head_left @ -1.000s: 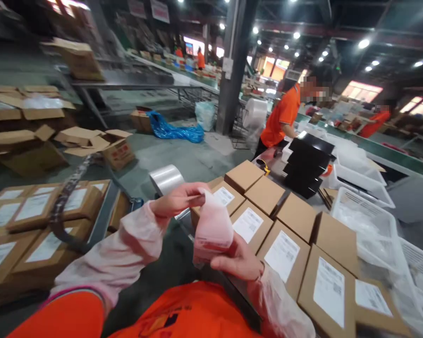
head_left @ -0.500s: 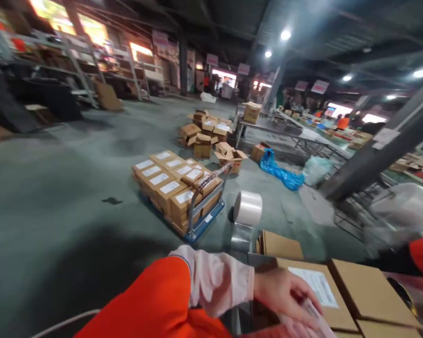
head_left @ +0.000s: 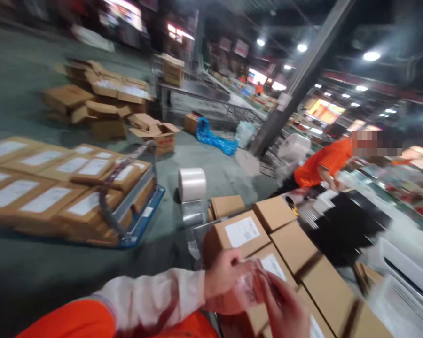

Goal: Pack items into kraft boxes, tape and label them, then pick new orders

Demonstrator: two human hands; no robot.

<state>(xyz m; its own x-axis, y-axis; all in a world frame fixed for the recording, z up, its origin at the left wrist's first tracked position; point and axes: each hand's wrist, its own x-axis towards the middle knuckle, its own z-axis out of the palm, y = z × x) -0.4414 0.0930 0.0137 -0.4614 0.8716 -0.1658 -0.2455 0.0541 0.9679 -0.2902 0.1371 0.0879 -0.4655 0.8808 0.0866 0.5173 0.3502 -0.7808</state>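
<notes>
Between my two hands is a thin, glossy, printed plastic piece (head_left: 246, 288), pinkish and blurred; its exact kind is unclear. My left hand (head_left: 225, 277), in a pale sleeve, pinches its left side. At the right edge my right hand (head_left: 285, 300) has its fingers closed on the same piece. Beneath both hands stand brown cardboard boxes in rows. One box with a white label (head_left: 242, 232) sits just beyond my left hand, and another labelled box (head_left: 273, 266) is partly hidden behind my fingers.
To the left, a blue platform cart (head_left: 146, 220) carries labelled boxes. A roll of clear film (head_left: 192, 184) stands past the table. Farther off are opened cartons (head_left: 107, 117) and blue plastic (head_left: 216, 141). At right, a co-worker in orange (head_left: 324, 162) leans over a bench beside a slanting pillar (head_left: 289, 94).
My view has swung to the right, so the cart and cartons sit farther left. The co-worker and more boxes have come into view. My right hand now shows clearly at the plastic piece.
</notes>
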